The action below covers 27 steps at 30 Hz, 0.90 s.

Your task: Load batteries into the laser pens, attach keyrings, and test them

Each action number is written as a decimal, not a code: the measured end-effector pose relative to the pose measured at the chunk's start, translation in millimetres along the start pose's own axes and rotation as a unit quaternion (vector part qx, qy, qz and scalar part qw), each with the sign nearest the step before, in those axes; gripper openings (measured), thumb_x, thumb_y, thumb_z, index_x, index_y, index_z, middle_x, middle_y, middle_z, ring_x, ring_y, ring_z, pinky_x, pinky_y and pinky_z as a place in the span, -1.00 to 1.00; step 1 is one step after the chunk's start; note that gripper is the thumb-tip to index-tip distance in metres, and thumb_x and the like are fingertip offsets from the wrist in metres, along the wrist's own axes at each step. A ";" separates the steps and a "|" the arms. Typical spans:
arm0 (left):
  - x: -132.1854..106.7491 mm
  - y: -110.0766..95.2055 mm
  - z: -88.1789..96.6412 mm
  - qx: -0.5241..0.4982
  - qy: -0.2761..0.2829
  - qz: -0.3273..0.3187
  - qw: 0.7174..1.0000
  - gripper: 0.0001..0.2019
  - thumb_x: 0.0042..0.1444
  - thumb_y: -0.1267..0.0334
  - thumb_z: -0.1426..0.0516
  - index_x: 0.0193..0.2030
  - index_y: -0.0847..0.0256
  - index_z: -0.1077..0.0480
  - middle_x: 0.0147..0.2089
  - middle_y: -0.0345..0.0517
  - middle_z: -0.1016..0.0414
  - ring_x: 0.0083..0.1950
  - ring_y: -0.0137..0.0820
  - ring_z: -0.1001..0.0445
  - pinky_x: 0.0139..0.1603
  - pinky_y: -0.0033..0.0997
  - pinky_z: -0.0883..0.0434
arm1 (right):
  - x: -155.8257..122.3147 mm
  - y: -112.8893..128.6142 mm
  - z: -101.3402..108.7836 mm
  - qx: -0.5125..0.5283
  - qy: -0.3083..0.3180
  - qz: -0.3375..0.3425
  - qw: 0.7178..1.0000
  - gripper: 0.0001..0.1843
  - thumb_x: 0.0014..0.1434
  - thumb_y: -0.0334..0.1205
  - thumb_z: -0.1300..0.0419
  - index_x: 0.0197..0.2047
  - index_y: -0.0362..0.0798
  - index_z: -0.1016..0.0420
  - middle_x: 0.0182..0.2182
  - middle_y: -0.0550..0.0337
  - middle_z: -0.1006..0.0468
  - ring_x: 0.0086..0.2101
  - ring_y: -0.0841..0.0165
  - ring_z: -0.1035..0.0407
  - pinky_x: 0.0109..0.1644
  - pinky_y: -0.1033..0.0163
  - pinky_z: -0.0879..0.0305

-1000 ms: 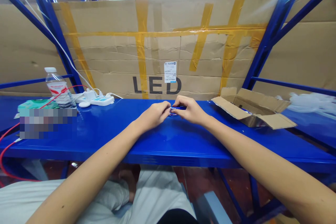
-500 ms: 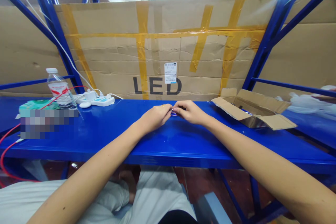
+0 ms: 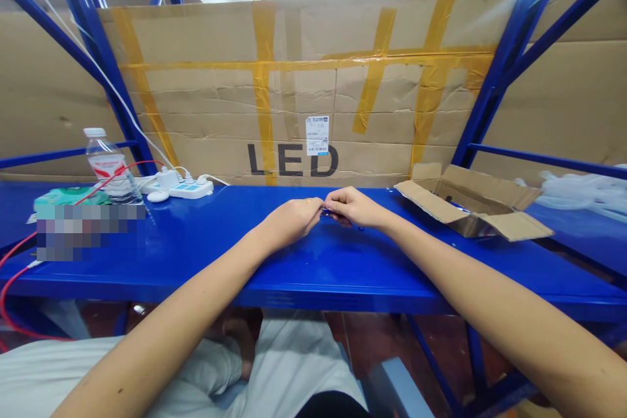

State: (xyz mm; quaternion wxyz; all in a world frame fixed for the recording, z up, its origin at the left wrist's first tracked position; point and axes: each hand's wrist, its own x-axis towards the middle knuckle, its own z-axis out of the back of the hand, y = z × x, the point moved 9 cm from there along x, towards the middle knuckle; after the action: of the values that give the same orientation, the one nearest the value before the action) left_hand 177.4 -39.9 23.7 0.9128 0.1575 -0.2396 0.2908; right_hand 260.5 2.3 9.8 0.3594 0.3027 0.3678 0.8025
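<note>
Both my hands meet over the middle of the blue metal shelf [image 3: 313, 268]. My left hand [image 3: 291, 219] is curled, its fingertips pinched on a small blue object [image 3: 324, 211] that shows only as a sliver between the hands. My right hand [image 3: 353, 206] is closed on the same small object from the other side. Most of the object is hidden by my fingers, so I cannot tell its shape. Both forearms rest low over the shelf's front edge.
An open cardboard box [image 3: 470, 204] lies to the right. At the left stand a water bottle [image 3: 106, 165], a white power strip [image 3: 183, 187], a green tissue pack [image 3: 68, 196] and a red cable [image 3: 12, 274]. A taped cardboard sheet marked LED [image 3: 304, 85] backs the shelf.
My hands have drawn closer together. The blue pen-like piece seen between them a second ago is now almost wholly covered by my fingers.
</note>
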 end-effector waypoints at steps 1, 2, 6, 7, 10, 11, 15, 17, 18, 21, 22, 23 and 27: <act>0.1 -0.2 -0.5 -0.001 0.001 -0.001 1.000 -0.80 0.33 0.33 0.10 -0.15 0.30 -0.32 -0.26 0.04 -0.54 -0.21 -0.27 -0.56 -0.21 -0.33 -0.43 | -0.1 -0.5 0.1 0.004 0.001 -0.003 1.000 -0.65 0.18 -0.03 -0.14 -0.51 -0.07 -0.27 -0.66 0.33 -0.29 -0.70 0.53 -0.15 -0.63 0.37 -0.08; 0.2 -0.3 -1.0 -0.002 0.002 -0.001 1.000 -0.80 0.33 0.33 0.10 -0.15 0.30 -0.32 -0.26 0.04 -0.54 -0.21 -0.27 -0.56 -0.21 -0.32 -0.43 | -0.1 -0.8 0.2 0.007 0.002 -0.006 1.000 -0.65 0.17 -0.03 -0.15 -0.51 -0.07 -0.27 -0.66 0.33 -0.29 -0.69 0.53 -0.15 -0.63 0.37 -0.08; 0.4 -0.1 -3.2 0.001 0.007 -0.001 1.000 -0.79 0.33 0.33 0.11 -0.15 0.30 -0.32 -0.25 0.05 -0.53 -0.21 -0.24 -0.55 -0.21 -0.30 -0.42 | -0.4 -2.0 -1.6 0.029 0.014 -0.012 0.999 -0.63 0.17 0.00 -0.16 -0.52 -0.07 -0.27 -0.65 0.33 -0.29 -0.69 0.53 -0.14 -0.62 0.37 -0.08; 0.5 0.2 -3.4 0.000 0.007 0.000 1.000 -0.79 0.33 0.33 0.11 -0.15 0.29 -0.32 -0.25 0.05 -0.53 -0.21 -0.25 -0.55 -0.21 -0.30 -0.42 | -0.3 -2.4 -2.1 0.035 0.017 -0.014 0.999 -0.62 0.17 0.01 -0.17 -0.53 -0.07 -0.27 -0.65 0.33 -0.29 -0.69 0.54 -0.14 -0.63 0.37 -0.08; 0.7 2.7 -2.0 -0.016 0.002 0.010 1.000 -0.81 0.31 0.33 0.10 -0.17 0.27 -0.31 -0.25 0.03 -0.52 -0.22 -0.27 -0.53 -0.21 -0.31 -0.40 | 0.6 -2.1 -1.4 0.041 0.012 -0.012 0.999 -0.61 0.16 0.03 -0.18 -0.52 -0.07 -0.28 -0.64 0.33 -0.31 -0.69 0.54 -0.15 -0.62 0.37 -0.09; 0.8 4.3 -0.7 -0.026 -0.002 0.018 1.000 -0.82 0.31 0.33 0.09 -0.17 0.27 -0.31 -0.25 0.02 -0.52 -0.23 -0.28 -0.53 -0.22 -0.32 -0.40 | 1.2 -1.1 -0.8 0.042 0.008 -0.007 0.999 -0.61 0.15 0.04 -0.19 -0.52 -0.08 -0.29 -0.64 0.33 -0.32 -0.68 0.53 -0.17 -0.60 0.36 -0.11; 0.6 11.6 7.8 -0.080 -0.028 0.055 0.995 -0.85 0.28 0.34 0.07 -0.18 0.24 -0.30 -0.26 -0.02 -0.51 -0.27 -0.31 -0.50 -0.27 -0.35 -0.36 | 5.5 2.8 0.5 0.078 -0.013 0.024 0.997 -0.61 0.10 0.07 -0.24 -0.49 -0.11 -0.37 -0.58 0.27 -0.41 -0.59 0.48 -0.29 -0.45 0.30 -0.26; 0.3 13.5 11.6 -0.094 -0.041 0.064 0.993 -0.88 0.26 0.32 0.03 -0.16 0.22 -0.30 -0.25 -0.05 -0.51 -0.27 -0.33 -0.49 -0.27 -0.35 -0.36 | 8.7 0.8 0.1 0.127 -0.029 0.033 0.991 -0.61 0.07 0.06 -0.27 -0.47 -0.13 -0.42 -0.55 0.23 -0.46 -0.53 0.45 -0.34 -0.36 0.27 -0.30; 0.1 14.4 13.4 -0.092 -0.047 0.069 0.992 -0.88 0.24 0.30 0.00 -0.14 0.22 -0.30 -0.23 -0.05 -0.51 -0.26 -0.32 -0.49 -0.26 -0.34 -0.37 | 10.3 -1.4 0.0 0.158 -0.040 0.035 0.986 -0.62 0.05 0.05 -0.29 -0.46 -0.14 -0.43 -0.55 0.21 -0.48 -0.52 0.44 -0.35 -0.34 0.27 -0.30; -0.2 16.0 18.3 -0.063 -0.069 0.079 0.993 -0.75 0.17 0.20 -0.10 -0.03 0.21 -0.29 -0.10 0.01 -0.48 -0.10 -0.23 -0.48 -0.15 -0.26 -0.41 | 13.9 -12.3 -0.7 0.256 -0.082 0.012 0.963 -0.67 0.02 -0.03 -0.33 -0.46 -0.14 -0.45 -0.53 0.18 -0.52 -0.50 0.43 -0.38 -0.31 0.25 -0.31; 0.2 15.3 19.3 -0.053 -0.074 0.075 0.993 -0.67 0.14 0.16 -0.14 0.01 0.22 -0.28 -0.05 0.05 -0.46 -0.03 -0.19 -0.46 -0.09 -0.22 -0.41 | 14.5 -15.6 -1.9 0.288 -0.093 -0.001 0.953 -0.70 0.03 -0.06 -0.33 -0.43 -0.14 -0.45 -0.50 0.15 -0.55 -0.46 0.40 -0.41 -0.28 0.23 -0.33; 0.8 13.7 19.8 -0.044 -0.078 0.066 0.994 -0.58 0.09 0.12 -0.18 0.05 0.23 -0.26 0.00 0.09 -0.44 0.03 -0.14 -0.42 -0.03 -0.16 -0.40 | 14.8 -17.5 -3.4 0.317 -0.101 -0.010 0.943 -0.73 0.05 -0.08 -0.32 -0.40 -0.13 -0.46 -0.47 0.12 -0.57 -0.43 0.36 -0.45 -0.24 0.20 -0.35; 3.7 8.3 18.3 -0.025 -0.084 0.032 0.996 -0.25 -0.09 0.01 -0.31 0.18 0.28 -0.16 0.14 0.21 -0.33 0.17 -0.02 -0.30 0.14 -0.01 -0.32 | 15.9 -13.0 -14.0 0.382 -0.117 -0.012 0.916 -0.81 0.16 -0.13 -0.21 -0.31 -0.10 -0.45 -0.40 0.07 -0.60 -0.32 0.28 -0.50 -0.13 0.12 -0.39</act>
State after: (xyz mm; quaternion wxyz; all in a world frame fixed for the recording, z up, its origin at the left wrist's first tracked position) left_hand 168.7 -39.5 42.2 0.8831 0.1512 -0.3277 0.2998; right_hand 245.7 16.0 -4.8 0.2662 0.5045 0.6054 0.5551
